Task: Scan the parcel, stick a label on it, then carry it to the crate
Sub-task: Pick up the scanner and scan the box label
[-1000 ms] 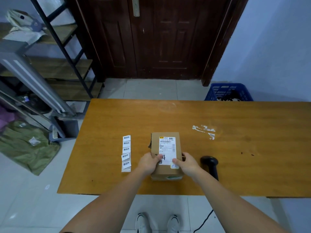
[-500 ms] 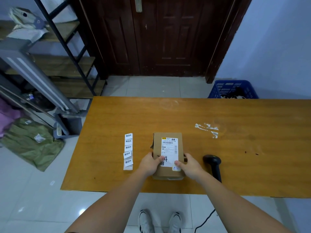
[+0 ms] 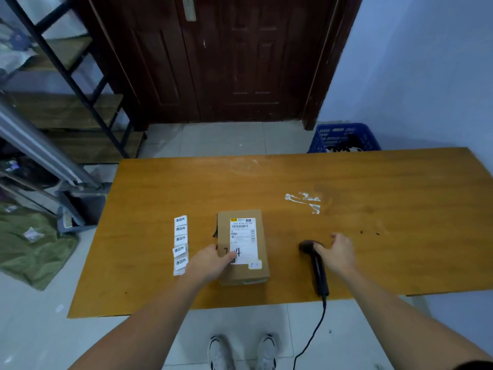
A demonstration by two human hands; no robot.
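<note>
A small brown cardboard parcel with a white shipping label on top lies on the wooden table near its front edge. My left hand rests on the parcel's left near side, thumb on the label. My right hand hovers with fingers spread over the head of the black corded scanner, which lies to the right of the parcel; fingertips touch its head. A strip of several white stickers lies left of the parcel. The blue crate stands on the floor behind the table's far right.
A dark wooden door is beyond the table. Metal shelving and a slanted ladder frame stand at the left, with a green bag on the floor. White tape remnants mark the tabletop. The scanner cable hangs over the front edge.
My right hand has let go of the parcel and moved right to the scanner's head. My left hand stays on the parcel.
</note>
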